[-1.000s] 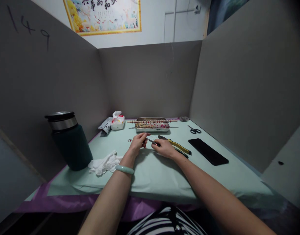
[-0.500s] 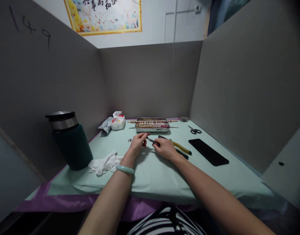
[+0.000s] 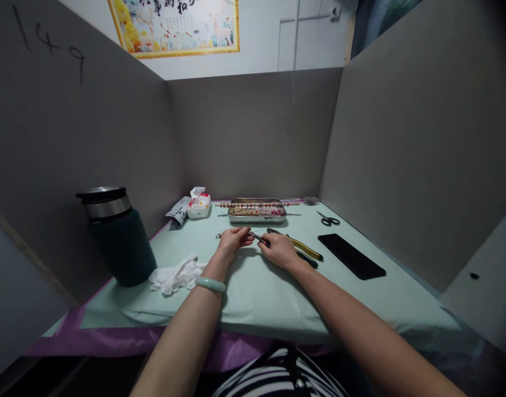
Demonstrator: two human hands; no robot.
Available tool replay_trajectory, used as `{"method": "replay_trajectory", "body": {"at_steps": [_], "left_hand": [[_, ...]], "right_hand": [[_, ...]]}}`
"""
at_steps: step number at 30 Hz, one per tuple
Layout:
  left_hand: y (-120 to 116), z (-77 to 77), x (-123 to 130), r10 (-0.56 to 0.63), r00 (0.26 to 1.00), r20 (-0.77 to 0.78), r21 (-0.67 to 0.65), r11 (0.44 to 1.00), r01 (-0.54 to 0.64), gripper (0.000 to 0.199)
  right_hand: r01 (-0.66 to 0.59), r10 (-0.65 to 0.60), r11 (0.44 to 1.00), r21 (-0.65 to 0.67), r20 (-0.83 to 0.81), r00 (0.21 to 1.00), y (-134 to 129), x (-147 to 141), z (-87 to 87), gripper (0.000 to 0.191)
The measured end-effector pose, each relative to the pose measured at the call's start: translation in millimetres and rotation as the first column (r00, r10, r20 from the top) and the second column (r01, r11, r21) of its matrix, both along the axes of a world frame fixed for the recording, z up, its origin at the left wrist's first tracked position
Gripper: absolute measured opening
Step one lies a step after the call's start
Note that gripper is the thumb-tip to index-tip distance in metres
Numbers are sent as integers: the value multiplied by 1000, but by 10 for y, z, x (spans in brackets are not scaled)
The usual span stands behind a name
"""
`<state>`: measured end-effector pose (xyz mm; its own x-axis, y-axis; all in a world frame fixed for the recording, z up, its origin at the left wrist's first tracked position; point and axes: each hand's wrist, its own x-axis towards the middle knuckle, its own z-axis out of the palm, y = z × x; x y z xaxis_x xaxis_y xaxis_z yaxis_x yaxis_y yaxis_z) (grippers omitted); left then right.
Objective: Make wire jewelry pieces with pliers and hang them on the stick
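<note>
Slim metal tweezers (image 3: 258, 238) are held in my right hand (image 3: 279, 250), its fingers closed round them. They point left, and their tip reaches the fingertips of my left hand (image 3: 235, 241). Thumb and forefinger of that hand are pinched together at the tip; whatever small piece lies between them is too small to make out. Just left of my left hand lies a small ring-like bit with red on it (image 3: 219, 236). Pliers with yellow and dark handles (image 3: 305, 248) rest on the cloth, partly hidden behind my right hand.
A metal tray (image 3: 257, 221) of beads stands at the back, with beaded sticks (image 3: 292, 204) across it. Scissors (image 3: 329, 221) and a black phone (image 3: 351, 257) lie at right. A dark green flask (image 3: 120, 242), crumpled white tissue (image 3: 176, 277) and a tissue pack (image 3: 199, 206) are at left.
My left hand has turned slightly, its other fingers now extending further right below the tweezers' tip. The tweezers and my right hand have barely shifted.
</note>
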<state>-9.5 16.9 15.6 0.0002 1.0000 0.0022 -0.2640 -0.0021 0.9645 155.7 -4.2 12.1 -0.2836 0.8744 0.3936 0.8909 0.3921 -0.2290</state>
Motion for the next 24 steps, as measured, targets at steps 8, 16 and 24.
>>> {"method": "replay_trajectory", "body": {"at_steps": [8, 16, 24], "left_hand": [[-29, 16, 4, 65, 997, -35, -15, 998, -66, 18], [3, -23, 7, 26, 999, -25, -28, 999, -27, 12], [15, -46, -8, -11, 1000, -8, -37, 999, 11, 14]], "right_hand": [[6, -5, 1000, -25, 40, 999, 4, -3, -23, 29], [31, -30, 999, -34, 43, 999, 23, 5, -29, 30], [26, -25, 999, -41, 21, 999, 30, 6, -24, 29]]}}
